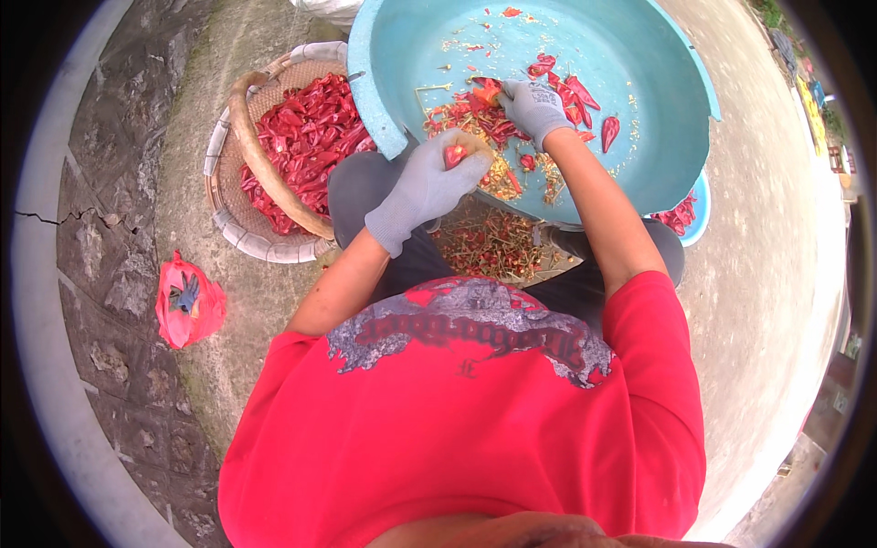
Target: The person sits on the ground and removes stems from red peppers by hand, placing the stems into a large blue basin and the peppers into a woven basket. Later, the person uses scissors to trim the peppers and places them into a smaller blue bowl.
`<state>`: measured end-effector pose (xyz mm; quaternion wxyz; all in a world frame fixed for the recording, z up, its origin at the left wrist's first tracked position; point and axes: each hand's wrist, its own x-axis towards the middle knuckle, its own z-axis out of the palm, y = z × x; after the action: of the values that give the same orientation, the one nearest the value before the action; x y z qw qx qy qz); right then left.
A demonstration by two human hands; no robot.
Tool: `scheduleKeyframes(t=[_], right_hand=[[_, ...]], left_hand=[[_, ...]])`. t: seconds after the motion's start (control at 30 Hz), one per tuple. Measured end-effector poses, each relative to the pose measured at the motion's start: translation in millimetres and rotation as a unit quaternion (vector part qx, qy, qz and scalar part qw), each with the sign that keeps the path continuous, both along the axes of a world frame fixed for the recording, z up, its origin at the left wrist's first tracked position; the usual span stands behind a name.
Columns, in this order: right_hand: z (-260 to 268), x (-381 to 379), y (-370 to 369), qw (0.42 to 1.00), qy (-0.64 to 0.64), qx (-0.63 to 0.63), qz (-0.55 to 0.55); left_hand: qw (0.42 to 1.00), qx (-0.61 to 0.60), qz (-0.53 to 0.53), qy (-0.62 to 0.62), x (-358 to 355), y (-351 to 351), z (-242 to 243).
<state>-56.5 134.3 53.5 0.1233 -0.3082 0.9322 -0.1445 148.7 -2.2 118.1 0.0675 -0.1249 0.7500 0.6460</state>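
My left hand [438, 175], in a grey knit work glove, is closed around a red chili pepper [454, 156] at the near rim of a large turquoise basin [658, 130]. Inside the basin, my gloved right hand [533, 108] has its thumb and fingers on an orange-red pepper [487, 93]. Its fingertips are partly hidden. Torn dried chili pieces [473, 116] and pale yellow seeds [499, 171] lie under and between both hands. Several whole red chilies [581, 92] rest to the right of my right hand.
A wicker basket [218, 161] with a thick wooden handle [257, 161] holds red chilies [308, 137] on the left. Stems and scraps [497, 243] cover the ground between my legs. A red plastic bag [192, 308] sits near the stone wall [103, 240]. A blue bowl [700, 216] shows beneath the basin.
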Motion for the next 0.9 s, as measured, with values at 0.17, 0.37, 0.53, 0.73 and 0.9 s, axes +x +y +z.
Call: scheduleKeyframes(t=[0.17, 0.37, 0.53, 0.73, 0.9], right_hand=[[30.1, 39.4, 38.0, 0.986, -0.086, -0.141, -0.013], [72.8, 97.7, 71.1, 0.972, 0.054, -0.224, 0.047], [74.7, 102.2, 77.7, 0.934, 0.127, -0.329, 0.057], [75.9, 105.8, 80.7, 0.737, -0.393, -0.544, -0.078], [62.6, 97.5, 79.2, 0.435, -0.55, -0.712, -0.042]], left_hand=[[0.93, -0.265, -0.018, 0.256, -28.9, 8.1, -8.6], [0.923, -0.29, -0.081, 0.241, -44.3, 9.4, -18.7], [0.928, -0.27, -0.085, 0.244, -40.1, 20.2, -3.3], [0.979, -0.076, -0.155, 0.106, -33.3, 11.9, 22.8], [0.982, 0.025, -0.135, 0.126, -25.5, 14.1, 19.6]])
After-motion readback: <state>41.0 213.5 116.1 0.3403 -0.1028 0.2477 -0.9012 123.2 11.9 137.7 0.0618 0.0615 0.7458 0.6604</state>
